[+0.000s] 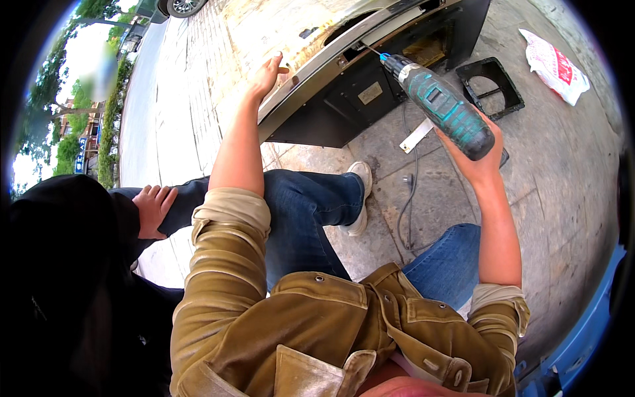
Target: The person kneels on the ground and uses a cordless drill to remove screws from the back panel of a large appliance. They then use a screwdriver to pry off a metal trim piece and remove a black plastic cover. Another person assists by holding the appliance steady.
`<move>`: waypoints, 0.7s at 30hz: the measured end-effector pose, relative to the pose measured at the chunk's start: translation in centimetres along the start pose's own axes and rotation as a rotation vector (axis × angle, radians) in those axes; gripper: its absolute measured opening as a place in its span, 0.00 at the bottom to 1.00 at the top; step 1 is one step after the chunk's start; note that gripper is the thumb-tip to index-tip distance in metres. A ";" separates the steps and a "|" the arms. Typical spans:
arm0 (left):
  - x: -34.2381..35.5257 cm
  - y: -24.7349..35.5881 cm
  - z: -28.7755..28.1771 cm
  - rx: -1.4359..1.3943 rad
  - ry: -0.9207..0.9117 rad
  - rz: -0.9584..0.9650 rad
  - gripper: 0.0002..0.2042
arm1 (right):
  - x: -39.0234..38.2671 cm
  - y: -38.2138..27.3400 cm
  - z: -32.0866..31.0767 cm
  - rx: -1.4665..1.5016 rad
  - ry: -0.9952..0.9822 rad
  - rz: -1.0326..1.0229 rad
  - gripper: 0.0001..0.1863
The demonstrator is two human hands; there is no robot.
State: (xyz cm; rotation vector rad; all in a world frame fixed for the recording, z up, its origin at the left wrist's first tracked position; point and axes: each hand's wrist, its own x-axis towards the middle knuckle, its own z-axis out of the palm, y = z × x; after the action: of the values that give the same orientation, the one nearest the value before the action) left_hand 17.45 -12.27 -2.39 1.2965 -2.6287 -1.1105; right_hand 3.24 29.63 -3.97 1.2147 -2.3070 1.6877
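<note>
My right hand (486, 155) is wrapped round the grip of a black and teal cordless drill (440, 102). The drill points up and left, and its long thin bit meets or nearly meets the metal rim of a black box-like appliance (337, 109). My left hand (268, 76) is at the appliance's near-left edge, fingers stretched out and holding nothing; whether it presses on the rim I cannot tell. A stained pale panel with a dark round opening forms the appliance's upper side. My right palm and trigger finger are partly hidden by the drill.
On the paving right of the appliance lie a square black frame (489, 87) and a white and red plastic bag (555, 66). A grey cable (402, 215) with a plug and a pale metal strip (417, 135) lie below it. A person in dark clothes (73, 278) sits close at my left.
</note>
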 end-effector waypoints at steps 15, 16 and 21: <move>1.2 0.3 1.5 0.097 0.107 -0.030 0.30 | -0.2 -0.2 -0.5 -0.112 -0.031 0.034 0.18; 0.9 0.7 1.5 0.104 0.060 -0.028 0.30 | -0.2 -0.2 -0.5 -0.114 -0.028 0.034 0.18; 1.5 0.1 1.4 0.190 0.092 0.013 0.31 | 0.1 -0.5 -0.3 -0.080 -0.016 0.067 0.17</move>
State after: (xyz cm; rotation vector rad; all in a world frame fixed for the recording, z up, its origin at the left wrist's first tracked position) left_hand 15.96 -12.44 -3.84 1.3234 -2.7245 -0.7954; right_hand 3.36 29.73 -3.41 1.1526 -2.4253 1.5941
